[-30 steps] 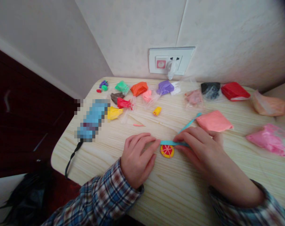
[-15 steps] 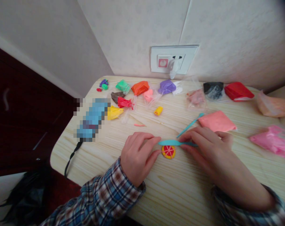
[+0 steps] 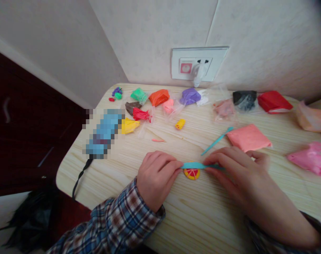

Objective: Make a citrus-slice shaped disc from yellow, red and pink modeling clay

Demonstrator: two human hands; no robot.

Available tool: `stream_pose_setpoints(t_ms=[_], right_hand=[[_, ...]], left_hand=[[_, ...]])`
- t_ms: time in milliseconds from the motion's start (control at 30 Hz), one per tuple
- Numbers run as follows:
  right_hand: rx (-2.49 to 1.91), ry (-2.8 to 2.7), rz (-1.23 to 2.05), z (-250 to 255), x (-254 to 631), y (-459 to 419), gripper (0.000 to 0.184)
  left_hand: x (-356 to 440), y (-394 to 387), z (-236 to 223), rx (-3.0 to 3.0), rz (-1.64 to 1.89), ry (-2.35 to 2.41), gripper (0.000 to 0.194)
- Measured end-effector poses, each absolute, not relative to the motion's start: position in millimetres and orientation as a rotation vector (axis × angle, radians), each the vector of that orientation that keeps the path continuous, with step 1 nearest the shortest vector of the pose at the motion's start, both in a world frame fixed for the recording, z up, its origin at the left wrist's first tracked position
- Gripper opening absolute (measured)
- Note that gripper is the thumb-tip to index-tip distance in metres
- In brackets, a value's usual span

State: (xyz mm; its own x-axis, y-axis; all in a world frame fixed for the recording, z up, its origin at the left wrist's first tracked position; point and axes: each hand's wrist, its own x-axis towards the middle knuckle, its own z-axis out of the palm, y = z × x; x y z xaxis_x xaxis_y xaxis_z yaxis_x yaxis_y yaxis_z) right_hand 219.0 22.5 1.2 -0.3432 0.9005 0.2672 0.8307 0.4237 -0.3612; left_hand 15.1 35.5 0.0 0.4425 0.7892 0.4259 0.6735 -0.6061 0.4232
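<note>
A flat turquoise clay knife (image 3: 193,165) spans the gap between my hands, lying across the upper part of a small round clay disc (image 3: 192,173). The disc has a yellow rim, a red centre and pale pink lines like spokes. My right hand (image 3: 239,173) is closed around the knife's right end, between thumb and fingers. At the other end, my left hand (image 3: 157,176) pinches the knife's tip with thumb and forefinger. Just beyond the right hand lies a second thin turquoise tool (image 3: 217,141), beside a packet of coral clay (image 3: 248,137).
Bagged clay lines the back: green (image 3: 139,95), orange (image 3: 159,97), purple (image 3: 190,96), black (image 3: 244,100), red (image 3: 274,101). A yellow clay roll (image 3: 180,124) and a pink sliver (image 3: 158,140) lie mid-table. A blurred-out device (image 3: 104,132) with a cord is left.
My left thumb and forefinger have closed on the knife's left tip. The knife has come down over the upper part of the disc. The view has shifted slightly.
</note>
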Motion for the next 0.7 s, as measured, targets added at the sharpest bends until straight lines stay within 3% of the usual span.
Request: stream_pose_setpoints(t_ms=[700], right_hand=[[-1.491, -2.261, 0.237, 2.4, 219.5, 21.7, 0.032]], left_hand=[[15.0, 35.6, -0.5, 2.498, 0.991, 1.173, 0.01]])
